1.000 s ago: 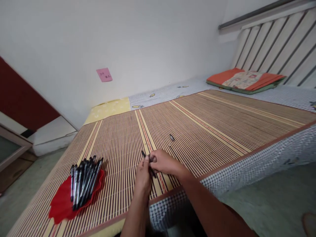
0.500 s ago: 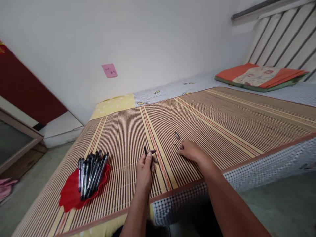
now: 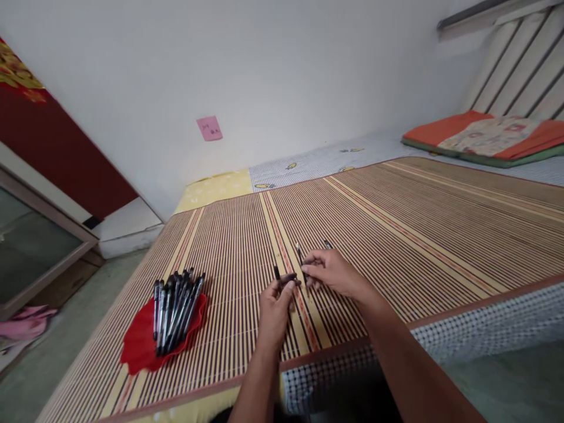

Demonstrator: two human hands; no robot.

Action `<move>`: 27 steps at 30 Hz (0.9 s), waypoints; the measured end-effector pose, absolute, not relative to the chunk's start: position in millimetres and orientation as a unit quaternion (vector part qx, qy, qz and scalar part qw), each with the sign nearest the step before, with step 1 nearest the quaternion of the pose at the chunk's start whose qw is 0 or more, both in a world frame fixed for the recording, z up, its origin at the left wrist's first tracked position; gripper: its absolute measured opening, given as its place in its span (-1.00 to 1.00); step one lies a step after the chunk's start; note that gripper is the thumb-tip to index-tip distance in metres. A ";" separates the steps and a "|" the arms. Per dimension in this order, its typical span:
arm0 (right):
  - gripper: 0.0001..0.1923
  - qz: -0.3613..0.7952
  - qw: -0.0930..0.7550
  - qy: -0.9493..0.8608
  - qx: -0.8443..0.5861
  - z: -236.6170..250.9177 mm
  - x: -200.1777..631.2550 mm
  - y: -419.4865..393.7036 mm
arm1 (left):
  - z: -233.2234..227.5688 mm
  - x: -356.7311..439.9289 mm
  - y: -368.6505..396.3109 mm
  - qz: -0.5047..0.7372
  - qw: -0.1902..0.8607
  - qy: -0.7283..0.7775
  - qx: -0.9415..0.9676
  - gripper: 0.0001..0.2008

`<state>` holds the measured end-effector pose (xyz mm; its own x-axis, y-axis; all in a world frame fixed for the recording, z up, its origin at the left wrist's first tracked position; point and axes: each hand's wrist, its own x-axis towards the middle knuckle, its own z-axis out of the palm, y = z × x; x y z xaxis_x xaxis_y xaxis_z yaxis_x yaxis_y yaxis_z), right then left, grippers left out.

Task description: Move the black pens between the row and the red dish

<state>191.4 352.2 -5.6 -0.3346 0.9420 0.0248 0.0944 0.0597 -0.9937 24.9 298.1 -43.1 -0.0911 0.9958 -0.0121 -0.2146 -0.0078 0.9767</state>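
pen pieces (image 3: pixel 277 272) are pinched in the left fingers (image 3: pixel 286 291), a slim rod (image 3: pixel 300 255) in the right fingers (image 3: pixel 314 271).

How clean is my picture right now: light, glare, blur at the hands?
Head view: soft light on the wall, only faint highlights on the pens; head view: dark pieces in the left hand and slim piece in the right hand lack fine detail; head view: slats slant at the edge, likely wide-angle stretch.
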 end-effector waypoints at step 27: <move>-0.68 0.615 0.519 -0.467 -0.367 4.2 178.1 352.2 | -52.2 19.1 299.3 0.566 0.493 0.501 0.431 -0.76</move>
